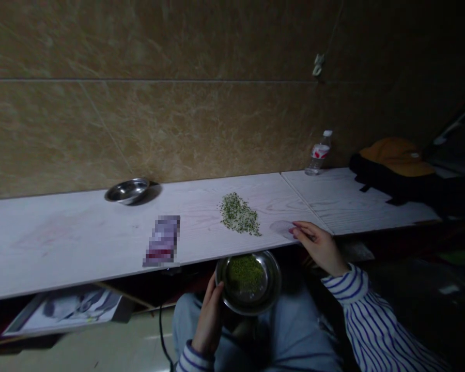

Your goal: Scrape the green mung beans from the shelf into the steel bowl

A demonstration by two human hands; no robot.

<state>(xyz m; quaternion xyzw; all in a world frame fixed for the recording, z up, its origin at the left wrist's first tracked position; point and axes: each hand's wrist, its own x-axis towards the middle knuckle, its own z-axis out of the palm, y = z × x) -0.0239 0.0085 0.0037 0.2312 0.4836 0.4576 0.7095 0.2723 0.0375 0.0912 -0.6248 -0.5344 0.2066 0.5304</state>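
Note:
My left hand (209, 315) grips the rim of a steel bowl (269, 294) of green beans, held in my lap just below the table's front edge. On the white table (62, 248) above it lies a loose pile of green beans (239, 214). My right hand (316, 244) rests at the table's edge, right of the pile. Its fingertips are closed on a small clear plastic lid or disc (282, 227) lying flat on the table.
An empty steel bowl (127, 190) sits near the wall at the back left. A blurred packet (163, 241) lies mid-table. A water bottle (319, 153) stands at the back right, beside a dark bag with an orange cap (397, 155). Papers (70, 307) lie under the table.

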